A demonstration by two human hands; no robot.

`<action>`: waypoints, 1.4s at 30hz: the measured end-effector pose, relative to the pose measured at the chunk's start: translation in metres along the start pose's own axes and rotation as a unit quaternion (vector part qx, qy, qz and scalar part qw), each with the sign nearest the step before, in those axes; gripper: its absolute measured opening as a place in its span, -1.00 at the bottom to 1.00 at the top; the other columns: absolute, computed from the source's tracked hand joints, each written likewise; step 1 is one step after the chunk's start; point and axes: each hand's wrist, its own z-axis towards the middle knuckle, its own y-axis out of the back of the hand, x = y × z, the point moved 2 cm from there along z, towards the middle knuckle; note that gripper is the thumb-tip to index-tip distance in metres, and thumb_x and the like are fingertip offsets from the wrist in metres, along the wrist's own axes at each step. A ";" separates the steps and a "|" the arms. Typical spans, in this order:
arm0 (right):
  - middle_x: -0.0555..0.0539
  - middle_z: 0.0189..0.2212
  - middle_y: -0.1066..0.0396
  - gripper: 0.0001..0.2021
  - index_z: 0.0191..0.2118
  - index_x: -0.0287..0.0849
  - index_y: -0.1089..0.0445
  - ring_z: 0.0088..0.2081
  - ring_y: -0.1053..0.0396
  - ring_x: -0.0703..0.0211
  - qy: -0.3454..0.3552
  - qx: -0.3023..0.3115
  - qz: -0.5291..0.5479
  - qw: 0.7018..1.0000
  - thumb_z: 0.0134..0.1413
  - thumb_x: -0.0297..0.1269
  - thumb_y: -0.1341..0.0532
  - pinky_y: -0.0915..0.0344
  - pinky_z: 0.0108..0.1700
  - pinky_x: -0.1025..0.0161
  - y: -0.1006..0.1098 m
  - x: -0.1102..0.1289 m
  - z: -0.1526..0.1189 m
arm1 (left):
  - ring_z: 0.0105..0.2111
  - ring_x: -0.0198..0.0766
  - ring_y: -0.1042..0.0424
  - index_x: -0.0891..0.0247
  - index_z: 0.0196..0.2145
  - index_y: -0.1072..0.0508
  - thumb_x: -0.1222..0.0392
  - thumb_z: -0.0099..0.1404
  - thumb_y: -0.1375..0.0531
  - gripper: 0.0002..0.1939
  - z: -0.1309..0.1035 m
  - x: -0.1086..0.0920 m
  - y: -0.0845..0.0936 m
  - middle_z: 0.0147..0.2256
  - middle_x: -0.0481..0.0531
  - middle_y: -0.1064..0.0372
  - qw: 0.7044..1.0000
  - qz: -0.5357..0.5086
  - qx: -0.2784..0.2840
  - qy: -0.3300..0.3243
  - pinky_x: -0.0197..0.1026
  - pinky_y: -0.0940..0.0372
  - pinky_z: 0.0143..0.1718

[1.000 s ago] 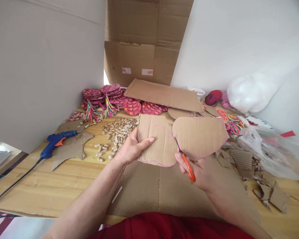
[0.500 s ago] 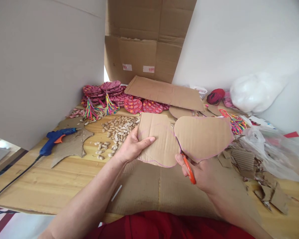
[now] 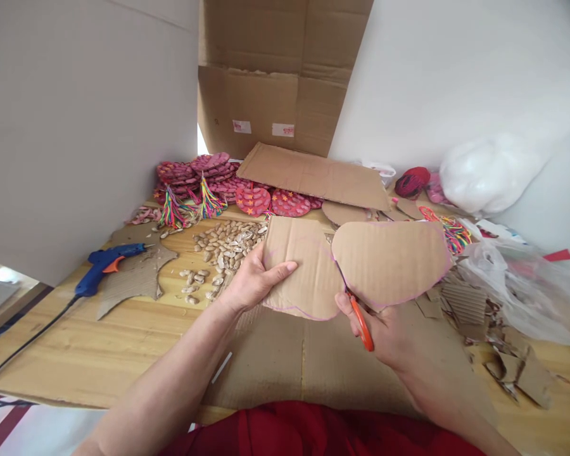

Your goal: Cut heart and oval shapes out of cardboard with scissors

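Observation:
My left hand (image 3: 256, 277) grips the left edge of a brown cardboard piece (image 3: 300, 269), thumb on top and fingers beneath. Purple lines are drawn on that cardboard. My right hand (image 3: 380, 326) is closed around the orange handles of a pair of scissors (image 3: 360, 320). The blades lie in a slit between the left part of the cardboard and a rounded part (image 3: 392, 261) with a purple edge. That rounded part rests above my right hand. Whether the two parts still join near the blades is hard to tell.
A blue glue gun (image 3: 95, 272) lies at left on a cardboard scrap (image 3: 140, 278). Peanut shells (image 3: 228, 247), pink decorated discs (image 3: 251, 201) and a large cardboard sheet (image 3: 313, 176) are behind my hands. Cardboard scraps (image 3: 465, 304) and a plastic bag (image 3: 513, 285) lie at right.
The rounded cardboard part has shifted slightly, its right end now a little farther right. Both hands keep their holds almost in place.

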 end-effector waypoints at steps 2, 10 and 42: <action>0.10 -0.74 -0.12 -0.63 -0.57 -0.11 -0.31 -0.66 -0.06 0.29 -0.005 -0.004 -0.014 1.000 0.09 -0.03 -0.36 -0.07 -0.60 0.27 0.000 -0.001 0.001 | -0.02 0.03 -0.53 0.24 0.04 -0.41 0.06 0.11 -0.44 -0.43 0.000 0.001 0.001 0.00 0.17 -0.53 1.000 -0.006 0.002 -0.002 -0.05 -0.47 -0.05; 0.11 -0.75 -0.10 -0.58 -0.60 -0.10 -0.26 -0.66 -0.06 0.29 0.008 0.001 -0.012 1.000 0.07 0.01 -0.35 -0.06 -0.57 0.23 -0.003 0.004 0.004 | -0.01 0.07 -0.52 0.26 0.05 -0.39 0.07 0.07 -0.45 -0.38 0.002 0.003 0.002 0.02 0.21 -0.52 0.999 -0.036 0.001 0.017 -0.02 -0.46 -0.04; -0.18 -0.02 -0.50 -0.60 -0.26 -0.06 -0.36 0.00 -0.40 -0.05 -0.031 -0.021 0.149 0.988 0.03 0.15 -0.37 -0.39 -0.14 0.12 0.074 -0.042 0.041 | -0.21 -0.15 -0.58 0.22 0.06 -0.48 0.17 0.05 -0.48 -0.39 0.004 0.008 0.010 -0.09 0.11 -0.58 0.990 -0.130 -0.012 0.043 -0.29 -0.47 -0.28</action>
